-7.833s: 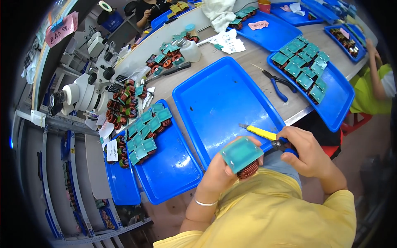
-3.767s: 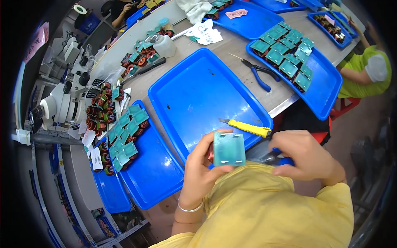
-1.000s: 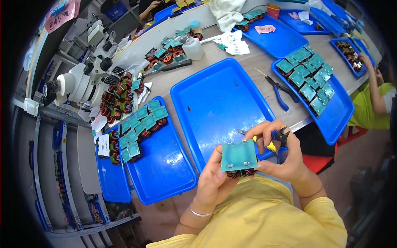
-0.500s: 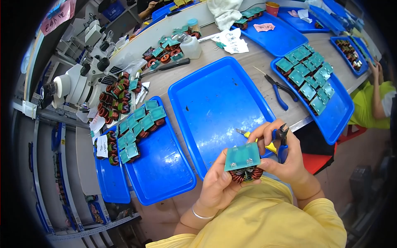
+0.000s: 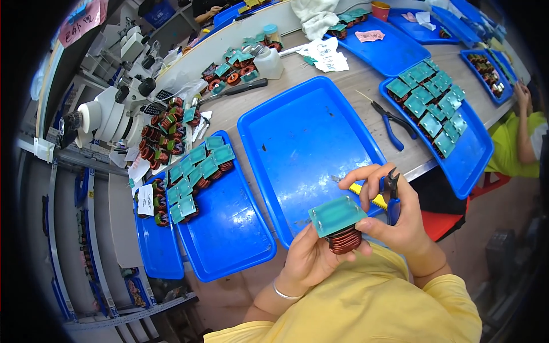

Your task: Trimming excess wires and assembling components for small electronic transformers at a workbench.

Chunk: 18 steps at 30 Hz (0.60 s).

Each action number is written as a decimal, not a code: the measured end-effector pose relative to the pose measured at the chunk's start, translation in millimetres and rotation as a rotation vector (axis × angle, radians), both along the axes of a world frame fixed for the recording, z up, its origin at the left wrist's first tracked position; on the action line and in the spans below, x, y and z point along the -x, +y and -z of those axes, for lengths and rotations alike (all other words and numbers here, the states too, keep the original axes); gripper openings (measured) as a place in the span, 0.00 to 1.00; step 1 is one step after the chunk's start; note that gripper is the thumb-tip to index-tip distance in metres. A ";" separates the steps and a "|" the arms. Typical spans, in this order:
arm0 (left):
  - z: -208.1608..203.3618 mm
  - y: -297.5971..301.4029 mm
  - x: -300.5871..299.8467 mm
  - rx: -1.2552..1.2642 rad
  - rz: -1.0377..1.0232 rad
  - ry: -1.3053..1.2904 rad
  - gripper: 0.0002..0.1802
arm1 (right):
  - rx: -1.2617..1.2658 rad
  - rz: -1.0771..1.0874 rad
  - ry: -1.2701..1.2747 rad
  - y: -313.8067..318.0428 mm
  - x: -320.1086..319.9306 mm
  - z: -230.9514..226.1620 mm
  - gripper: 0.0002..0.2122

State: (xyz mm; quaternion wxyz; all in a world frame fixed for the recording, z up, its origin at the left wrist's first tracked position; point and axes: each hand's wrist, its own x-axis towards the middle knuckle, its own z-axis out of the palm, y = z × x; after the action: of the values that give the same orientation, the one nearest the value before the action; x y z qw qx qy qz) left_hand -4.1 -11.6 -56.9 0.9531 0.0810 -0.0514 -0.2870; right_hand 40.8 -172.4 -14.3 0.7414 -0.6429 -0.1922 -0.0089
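Note:
A copper-wound coil (image 5: 345,240) with a green circuit board (image 5: 337,215) on top rests in my left hand (image 5: 306,257), whose fingers curl round it from below. My right hand (image 5: 400,214) holds blue-handled cutting pliers (image 5: 392,197) tucked between fingers and palm, jaws pointing up. Its thumb is at the coil's right side, and its index finger is raised above the board. Beyond the hands, a yellow utility knife (image 5: 366,194) lies in the large blue tray (image 5: 309,143), partly hidden by my right fingers.
Boards on coils fill part of a left tray (image 5: 229,240) and a right tray (image 5: 474,154). Other pliers (image 5: 392,128) lie between trays. Loose coils (image 5: 163,137) sit near a microscope (image 5: 106,120). Also behind are a clear bottle (image 5: 267,64) and a white cloth (image 5: 314,17). Another person (image 5: 520,137) is at far right.
The coil and board have turned in my left hand, so the winding's side now faces me. My right index finger has lifted off the board; the pliers stay in that hand.

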 end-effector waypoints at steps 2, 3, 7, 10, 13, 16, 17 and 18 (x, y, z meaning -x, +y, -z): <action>4.0 -1.3 0.4 0.041 -0.024 -0.020 0.28 | 0.030 -0.028 -0.009 -0.8 -1.3 -0.1 0.18; 3.8 -1.0 -0.2 0.040 -0.022 -0.020 0.28 | 0.028 -0.026 -0.009 -1.1 -1.4 0.6 0.18; 4.8 -2.9 -3.3 0.120 0.020 -0.046 0.27 | 0.019 -0.058 -0.010 -3.0 2.1 1.4 0.19; 0.7 -2.9 -4.4 0.143 0.046 -0.082 0.29 | -0.061 -0.070 0.019 -1.8 5.8 -2.1 0.20; -14.6 2.3 0.5 -0.162 -0.004 -0.060 0.37 | -0.050 -0.073 0.033 -5.5 8.3 -6.6 0.21; -17.0 7.3 6.4 -0.475 -0.089 -0.123 0.45 | 0.019 -0.037 -0.106 -8.3 7.0 -7.1 0.21; -17.3 7.7 8.3 -0.496 -0.118 -0.200 0.48 | 0.049 -0.064 -0.141 -8.8 6.4 -6.2 0.23; -17.6 7.0 9.2 -0.495 -0.119 -0.199 0.48 | 0.079 -0.092 -0.176 -9.1 6.7 -5.9 0.25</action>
State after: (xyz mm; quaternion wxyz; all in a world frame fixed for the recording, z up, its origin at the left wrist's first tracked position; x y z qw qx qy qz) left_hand -13.3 -4.6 -39.3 0.9098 0.3422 -0.0680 -0.2248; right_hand 34.1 -181.4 -8.4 0.6954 -0.6587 -0.2862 -0.0237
